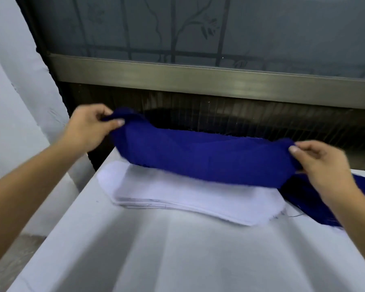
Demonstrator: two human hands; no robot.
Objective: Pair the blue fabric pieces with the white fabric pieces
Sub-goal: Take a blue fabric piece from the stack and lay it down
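A long blue fabric piece [209, 159] hangs stretched in the air between both hands, just above a stack of white fabric pieces [194, 199] lying on the table. My left hand [91, 125] pinches its left end between thumb and fingers. My right hand [322, 163] pinches its right end the same way. The blue piece hides the far edge of the white stack. More blue fabric [316, 203] lies flat to the right of the white stack, partly under my right forearm.
The table is covered with a white cloth [177, 256]; its left edge [57, 228] drops to the floor. A window with a metal frame [198, 81] runs close behind the table. White fabric [13, 102] hangs at the left.
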